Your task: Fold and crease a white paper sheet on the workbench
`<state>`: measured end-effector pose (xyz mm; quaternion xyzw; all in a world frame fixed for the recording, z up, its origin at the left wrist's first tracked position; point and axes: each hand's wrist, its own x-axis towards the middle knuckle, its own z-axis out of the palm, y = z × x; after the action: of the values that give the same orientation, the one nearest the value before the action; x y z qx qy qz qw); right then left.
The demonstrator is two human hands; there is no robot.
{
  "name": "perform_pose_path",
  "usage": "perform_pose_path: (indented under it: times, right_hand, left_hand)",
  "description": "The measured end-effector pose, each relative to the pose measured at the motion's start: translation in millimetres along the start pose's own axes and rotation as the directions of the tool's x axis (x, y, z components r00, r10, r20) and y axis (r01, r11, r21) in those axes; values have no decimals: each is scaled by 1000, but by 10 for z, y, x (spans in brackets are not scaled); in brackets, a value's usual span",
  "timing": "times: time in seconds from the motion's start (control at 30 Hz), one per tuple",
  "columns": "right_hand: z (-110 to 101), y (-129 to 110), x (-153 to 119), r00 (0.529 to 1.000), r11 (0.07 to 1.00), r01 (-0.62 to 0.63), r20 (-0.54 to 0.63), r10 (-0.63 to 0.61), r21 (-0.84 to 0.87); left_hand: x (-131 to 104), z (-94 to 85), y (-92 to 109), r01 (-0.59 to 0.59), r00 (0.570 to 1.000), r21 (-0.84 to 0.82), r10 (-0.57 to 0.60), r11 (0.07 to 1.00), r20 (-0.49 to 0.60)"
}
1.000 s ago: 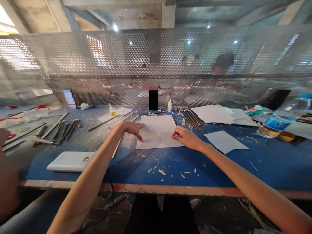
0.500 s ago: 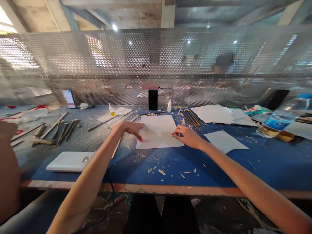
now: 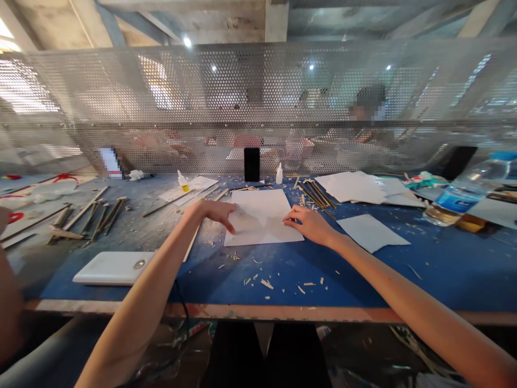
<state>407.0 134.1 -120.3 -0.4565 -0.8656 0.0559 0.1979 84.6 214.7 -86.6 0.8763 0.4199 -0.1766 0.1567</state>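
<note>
Left hand [image 3: 214,211] grip loose, fingertips pressing white paper sheet [image 3: 262,215]; right hand [image 3: 309,223] grip loose, fingers flat on same sheet; blue bench [image 3: 363,269] beneath.

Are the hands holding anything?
Nothing is lifted. The left hand and right hand press fingertips on the white paper, at its two side edges.

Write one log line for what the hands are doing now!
left hand: flat on white paper sheet | right hand: fingertips on sheet | blue table: wood shavings
</note>
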Motion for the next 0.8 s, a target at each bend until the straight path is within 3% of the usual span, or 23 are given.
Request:
perform_pose_path:
  times: [0.8]
  right_hand:
    - [-64,2,-2,998,998,65,26,-65,10]
  left_hand:
    - [41,29,-51,-1,1000,-15,1,1000,7]
